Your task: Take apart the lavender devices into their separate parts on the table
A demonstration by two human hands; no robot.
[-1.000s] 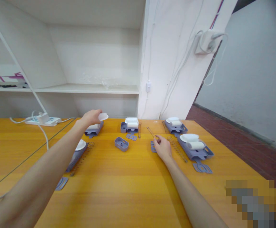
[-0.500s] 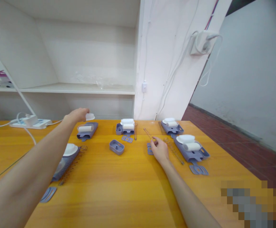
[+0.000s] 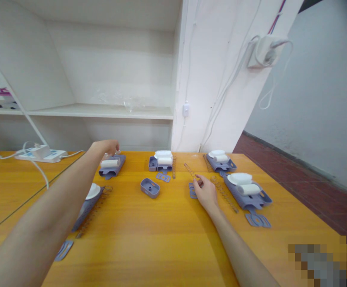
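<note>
My left hand [image 3: 110, 146] is over the back end of a grey-purple plastic housing [image 3: 120, 161] at the far left of the table. Its fingers are closed on a small white plastic piece [image 3: 118, 152], mostly hidden beneath them. A white roller [image 3: 110, 164] lies on that housing. My right hand [image 3: 206, 192] rests low over the table, thumb and fingertips pinched at the near end of a thin metal spring [image 3: 188, 169]. Flat grey-purple ring pieces [image 3: 193, 190] lie partly under this hand. Between the hands sits an open grey-purple cup [image 3: 150, 188].
Similar part sets, each with a housing, white piece and roller, stand at the back middle [image 3: 163, 161], back right [image 3: 220, 161] and right [image 3: 247, 190]. A longer spring [image 3: 225, 195] lies beside my right hand. A power strip [image 3: 42, 153] sits back left.
My left hand has lowered the white piece onto or just above the back of the housing. My right hand stays at the spring. The view has shifted slightly.
</note>
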